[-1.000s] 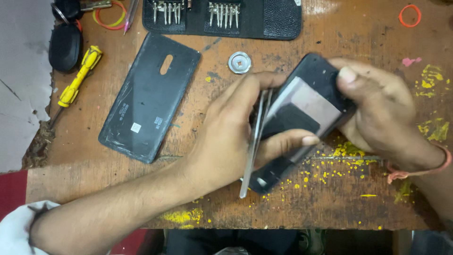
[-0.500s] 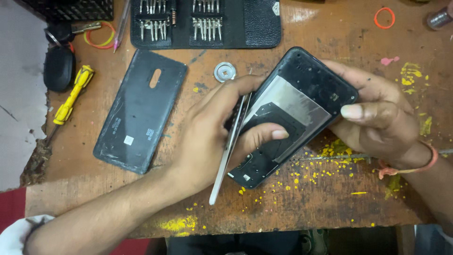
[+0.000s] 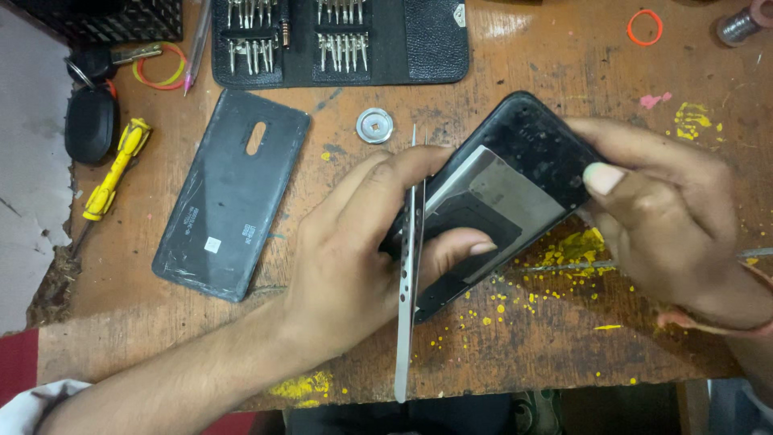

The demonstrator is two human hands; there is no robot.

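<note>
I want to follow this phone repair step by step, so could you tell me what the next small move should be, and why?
Probably lower the tweezers so their tips meet the opened phone. The left hand holds them upright across the phone, tips pointing away beyond its edge, with its thumb pressed on the dark inner part. The right hand already steadies the phone's far end, so nothing else seems to need moving first.

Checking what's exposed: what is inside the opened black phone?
Inside the opened phone, a grey metal shield and a black panel show. The left hand, holding tweezers, covers its lower end.
</note>
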